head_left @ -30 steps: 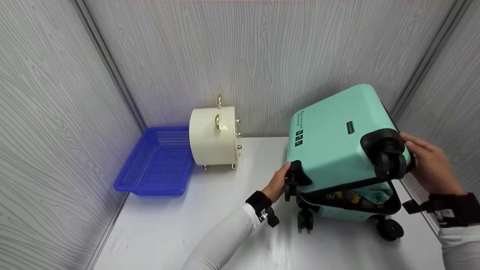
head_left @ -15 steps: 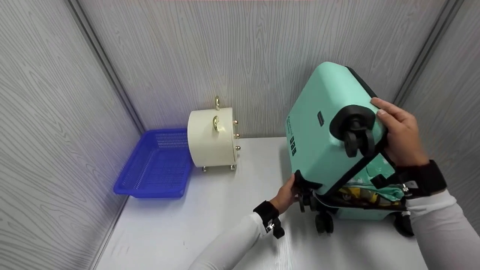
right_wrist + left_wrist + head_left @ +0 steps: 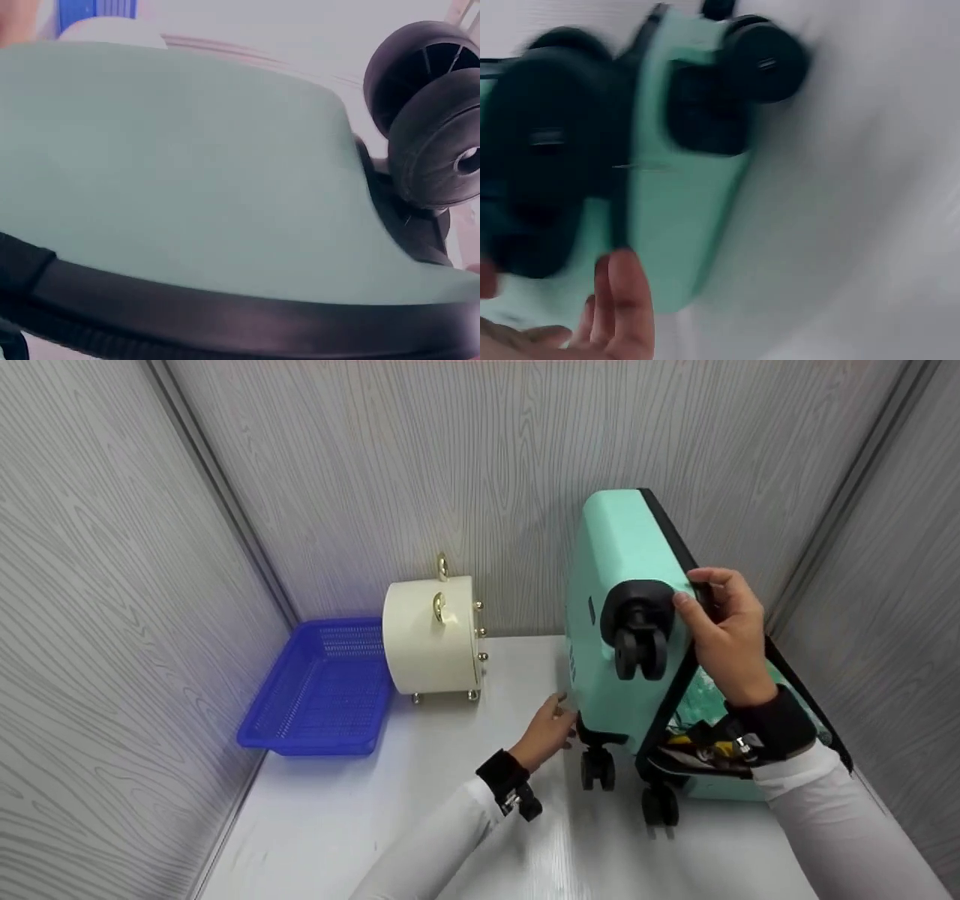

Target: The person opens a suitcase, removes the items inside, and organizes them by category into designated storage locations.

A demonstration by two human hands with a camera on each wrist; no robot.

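A mint-green hard suitcase (image 3: 604,585) lies on the white table (image 3: 420,810) with its lid (image 3: 172,165) swung up almost vertical. My right hand (image 3: 716,619) grips the lid's upper corner, fingers curled over the edge beside a black double wheel (image 3: 639,649). My left hand (image 3: 553,725) hovers at the lid's lower left corner with fingers loose, holding nothing. In the left wrist view the fingers (image 3: 622,300) are straight beside the mint shell (image 3: 682,202). A yellow item (image 3: 712,748) and mint lining show inside; my right arm hides most of the inside.
A cream round case (image 3: 431,637) with gold knobs stands at the back wall. A blue mesh basket (image 3: 300,746) sits to its left in the corner. Grey panelled walls close in on three sides. Two lower wheels (image 3: 598,769) rest on the table.
The lid has swung up from half raised to nearly vertical, carried by my right hand. My left hand has let go of the lower wheel corner and its fingers now hang loose.
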